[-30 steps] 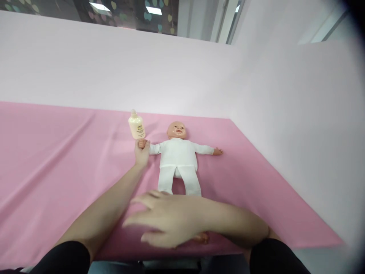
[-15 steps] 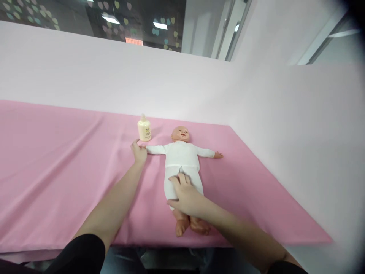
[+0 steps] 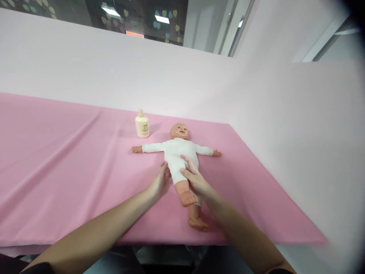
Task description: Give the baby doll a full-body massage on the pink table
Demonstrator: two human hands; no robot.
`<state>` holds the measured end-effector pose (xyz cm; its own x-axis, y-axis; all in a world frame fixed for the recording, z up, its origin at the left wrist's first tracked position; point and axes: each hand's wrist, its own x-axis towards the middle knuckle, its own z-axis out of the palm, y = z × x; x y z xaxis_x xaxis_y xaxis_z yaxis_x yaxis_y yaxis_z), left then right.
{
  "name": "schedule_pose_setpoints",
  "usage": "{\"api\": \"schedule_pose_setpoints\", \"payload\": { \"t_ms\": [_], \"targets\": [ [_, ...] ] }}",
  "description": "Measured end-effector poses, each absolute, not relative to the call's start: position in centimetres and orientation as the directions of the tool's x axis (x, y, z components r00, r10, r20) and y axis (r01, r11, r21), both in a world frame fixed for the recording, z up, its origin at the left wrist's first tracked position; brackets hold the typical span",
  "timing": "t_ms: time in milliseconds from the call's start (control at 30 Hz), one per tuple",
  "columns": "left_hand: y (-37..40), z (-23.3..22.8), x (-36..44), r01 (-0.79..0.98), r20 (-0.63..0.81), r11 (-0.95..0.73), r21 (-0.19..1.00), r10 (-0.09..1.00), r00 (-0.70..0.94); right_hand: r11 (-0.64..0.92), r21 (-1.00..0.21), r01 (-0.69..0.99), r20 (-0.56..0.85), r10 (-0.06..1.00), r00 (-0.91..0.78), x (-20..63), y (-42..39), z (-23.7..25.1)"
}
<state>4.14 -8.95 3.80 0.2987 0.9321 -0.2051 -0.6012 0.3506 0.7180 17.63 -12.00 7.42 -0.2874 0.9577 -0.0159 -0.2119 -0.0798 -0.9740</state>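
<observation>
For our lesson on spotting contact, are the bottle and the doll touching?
Apart. The head view shows a strip of pink sheet between the base of the bottle and the nearest part of the doll, its outstretched arm.

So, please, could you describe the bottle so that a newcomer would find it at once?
Follow the pink cloth to its far edge by the white wall. There, left of the doll's head, the bottle stands upright. Unlike the doll, lying on its back, it is cream-coloured with dark print.
</observation>
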Motion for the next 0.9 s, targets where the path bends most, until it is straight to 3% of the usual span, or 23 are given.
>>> {"api": "schedule_pose_setpoints", "payload": {
  "t_ms": [100,233,333,433,533,667,767,900],
  "targets": [
    [-11.6,4.2,4.5,-0.56,-0.228,0.518,0.646,0.831,0.507,-0.028,-0.983,-0.179,0.027,0.955,-0.296,18.0,-11.9,7.1],
    [-12.2,4.0,3.6,-0.428,-0.235,0.738,0.522,0.607,0.759,0.096,-0.993,-0.061,0.112,0.923,-0.367,18.6,-12.2,6.6],
    [-11.6,3.3,3.0,-0.365,-0.161,0.797,0.481,0.489,0.857,0.204,-0.978,0.051,0.168,0.905,-0.39,19.1,-12.5,6.6],
    [-11.3,3.0,2.8,-0.348,-0.066,0.785,0.512,0.44,0.896,0.358,-0.908,0.217,0.257,0.887,-0.385,19.5,-12.5,6.5],
    [-11.6,3.1,2.7,-0.37,-0.014,0.717,0.59,0.467,0.884,0.552,-0.755,0.352,0.406,0.816,-0.411,19.9,-12.3,6.2],
    [-12.1,3.2,2.7,-0.441,-0.038,0.634,0.635,0.595,0.803,0.807,-0.497,0.32,0.608,0.587,-0.535,20.5,-12.0,5.8],
    [-12.3,3.3,3.0,-0.505,-0.071,0.628,0.591,0.665,0.744,0.884,-0.385,0.265,0.592,0.457,-0.664,20.5,-12.0,5.9],
    [-12.2,4.2,4.1,-0.46,-0.227,0.602,0.652,0.735,0.64,0.855,-0.362,0.371,0.491,0.513,-0.704,19.6,-12.6,5.9]
  ]
}}
